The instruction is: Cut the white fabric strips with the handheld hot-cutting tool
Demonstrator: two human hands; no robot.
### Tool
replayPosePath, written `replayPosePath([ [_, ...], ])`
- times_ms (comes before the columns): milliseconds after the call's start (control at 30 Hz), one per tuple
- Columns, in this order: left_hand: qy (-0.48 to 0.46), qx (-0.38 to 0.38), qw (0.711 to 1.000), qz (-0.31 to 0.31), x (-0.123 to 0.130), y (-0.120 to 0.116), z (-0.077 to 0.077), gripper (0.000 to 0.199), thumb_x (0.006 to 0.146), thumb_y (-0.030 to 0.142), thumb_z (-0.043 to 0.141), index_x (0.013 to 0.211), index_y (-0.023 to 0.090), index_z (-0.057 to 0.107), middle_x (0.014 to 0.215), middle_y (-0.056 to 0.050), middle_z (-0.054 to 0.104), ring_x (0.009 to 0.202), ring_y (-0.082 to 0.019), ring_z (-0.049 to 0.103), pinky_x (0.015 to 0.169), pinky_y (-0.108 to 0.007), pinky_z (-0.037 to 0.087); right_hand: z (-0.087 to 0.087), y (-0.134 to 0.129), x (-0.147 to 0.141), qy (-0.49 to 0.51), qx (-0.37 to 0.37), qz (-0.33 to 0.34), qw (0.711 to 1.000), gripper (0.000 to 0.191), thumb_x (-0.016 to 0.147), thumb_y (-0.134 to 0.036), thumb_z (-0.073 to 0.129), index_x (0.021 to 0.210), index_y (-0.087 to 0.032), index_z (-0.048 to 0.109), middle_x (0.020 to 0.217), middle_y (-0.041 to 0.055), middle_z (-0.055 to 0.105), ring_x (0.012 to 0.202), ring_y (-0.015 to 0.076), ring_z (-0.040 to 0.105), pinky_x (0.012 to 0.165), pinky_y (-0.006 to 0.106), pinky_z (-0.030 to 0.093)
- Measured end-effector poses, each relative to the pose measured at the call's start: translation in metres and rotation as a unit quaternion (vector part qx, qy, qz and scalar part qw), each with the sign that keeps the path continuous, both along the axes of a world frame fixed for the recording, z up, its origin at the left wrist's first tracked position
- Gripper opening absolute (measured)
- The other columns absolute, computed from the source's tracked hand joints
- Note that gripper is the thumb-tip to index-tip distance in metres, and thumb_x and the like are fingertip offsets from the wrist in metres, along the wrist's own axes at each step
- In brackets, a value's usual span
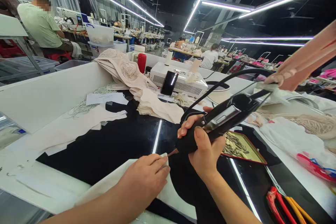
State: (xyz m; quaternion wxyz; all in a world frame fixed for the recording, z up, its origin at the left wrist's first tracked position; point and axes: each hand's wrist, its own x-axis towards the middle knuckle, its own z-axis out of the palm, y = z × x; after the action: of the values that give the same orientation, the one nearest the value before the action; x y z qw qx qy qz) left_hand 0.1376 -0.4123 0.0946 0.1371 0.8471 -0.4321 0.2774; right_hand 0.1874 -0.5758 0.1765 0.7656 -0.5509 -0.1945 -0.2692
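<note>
My right hand [206,147] is wrapped round a black corded hand tool [237,106], held at a slant. The tool has a silvery panel on its body and a narrow copper-coloured tip [172,152] pointing down to the left. Closed in a pinch, my left hand [147,178] grips the edge of a pale fabric piece [181,197] spread over the glossy black table top [118,150]. The tip is right by the pinched edge; whether they touch I cannot tell. Part of the fabric is hidden under my left hand and forearm.
Stacked beige fabric pieces [154,103] lie ahead, beside a phone [169,83] leaning on a white vented box [181,77]. A tray of seeds [243,147] and red-and-orange-handled scissors [282,199] are at right. A cord [225,77] loops overhead. A person [39,24] sits far left.
</note>
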Motion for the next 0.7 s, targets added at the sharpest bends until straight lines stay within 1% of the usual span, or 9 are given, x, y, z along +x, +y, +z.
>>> replayPosePath([
  [100,0.032,0.031,0.999,0.008,0.009,0.015,0.008,0.021,0.111,0.019,0.049,0.118,0.015,0.068,0.126,-0.007,0.074,0.114,-0.022,0.07,0.097,-0.036,0.058,0.009,-0.008,-0.011,0.011,0.007,-0.002,1.0,0.044,0.089,-0.034,0.081,0.125,-0.029,0.057,0.081,-0.0039,0.064,0.062,0.0139,0.06,0.055,0.027,0.056],
  [167,0.054,0.051,0.997,0.015,0.017,0.027,0.012,0.019,0.11,0.02,0.052,0.122,0.016,0.066,0.131,-0.007,0.072,0.115,-0.024,0.069,0.096,-0.039,0.059,0.011,-0.014,-0.022,0.017,0.008,0.0,1.0,0.042,0.089,-0.033,0.081,0.124,-0.029,0.059,0.082,-0.0033,0.065,0.062,0.0139,0.061,0.054,0.026,0.056],
  [267,0.054,0.061,0.997,0.017,0.023,0.041,0.019,0.02,0.109,0.018,0.051,0.125,0.015,0.064,0.136,-0.009,0.069,0.122,-0.027,0.066,0.104,-0.044,0.057,0.008,-0.021,-0.038,0.023,0.005,0.004,1.0,0.04,0.091,-0.034,0.082,0.123,-0.028,0.06,0.082,-0.0027,0.065,0.063,0.0141,0.063,0.055,0.026,0.057],
  [333,0.051,0.045,0.998,-0.001,0.02,0.044,0.023,0.019,0.109,0.014,0.05,0.123,0.014,0.062,0.131,-0.01,0.069,0.121,-0.027,0.065,0.105,-0.044,0.055,0.005,-0.024,-0.047,0.022,0.003,0.012,1.0,0.04,0.091,-0.035,0.082,0.124,-0.029,0.059,0.083,-0.0027,0.066,0.064,0.0141,0.063,0.055,0.026,0.059],
  [367,0.061,0.032,0.997,-0.017,0.017,0.043,0.025,0.018,0.108,0.011,0.049,0.12,0.014,0.062,0.126,-0.01,0.07,0.117,-0.026,0.065,0.102,-0.042,0.056,0.004,-0.025,-0.049,0.021,0.003,0.017,1.0,0.04,0.092,-0.035,0.082,0.124,-0.029,0.059,0.083,-0.0028,0.066,0.064,0.0141,0.063,0.056,0.027,0.059],
  [433,0.095,0.012,0.994,-0.05,0.006,0.038,0.029,0.018,0.105,0.004,0.049,0.11,0.015,0.062,0.11,-0.007,0.069,0.102,-0.022,0.066,0.09,-0.036,0.058,0.002,-0.026,-0.053,0.017,0.002,0.02,1.0,0.04,0.093,-0.034,0.081,0.125,-0.03,0.058,0.084,-0.0028,0.066,0.064,0.0141,0.064,0.057,0.027,0.06],
  [500,0.105,0.011,0.991,-0.08,-0.005,0.029,0.032,0.02,0.103,0.001,0.048,0.101,0.016,0.061,0.096,-0.004,0.067,0.089,-0.019,0.064,0.08,-0.032,0.057,0.001,-0.025,-0.053,0.015,0.0,0.015,1.0,0.04,0.093,-0.035,0.081,0.126,-0.029,0.058,0.085,-0.0026,0.065,0.064,0.0139,0.064,0.057,0.027,0.06],
  [600,0.057,0.026,0.992,-0.108,-0.016,0.013,0.032,0.022,0.103,-0.001,0.047,0.098,0.016,0.061,0.084,-0.003,0.063,0.081,-0.018,0.063,0.076,-0.03,0.056,-0.001,-0.025,-0.054,0.013,-0.004,0.006,1.0,0.039,0.094,-0.035,0.079,0.126,-0.029,0.057,0.085,-0.0023,0.065,0.065,0.0137,0.064,0.058,0.027,0.06],
  [700,0.008,0.023,0.994,-0.11,-0.017,0.0,0.027,0.024,0.101,-0.003,0.046,0.098,0.014,0.062,0.079,-0.002,0.061,0.077,-0.018,0.063,0.073,-0.03,0.055,-0.005,-0.025,-0.054,0.013,-0.009,0.008,1.0,0.039,0.095,-0.035,0.078,0.127,-0.03,0.056,0.087,-0.0022,0.065,0.065,0.0134,0.064,0.059,0.027,0.059],
])
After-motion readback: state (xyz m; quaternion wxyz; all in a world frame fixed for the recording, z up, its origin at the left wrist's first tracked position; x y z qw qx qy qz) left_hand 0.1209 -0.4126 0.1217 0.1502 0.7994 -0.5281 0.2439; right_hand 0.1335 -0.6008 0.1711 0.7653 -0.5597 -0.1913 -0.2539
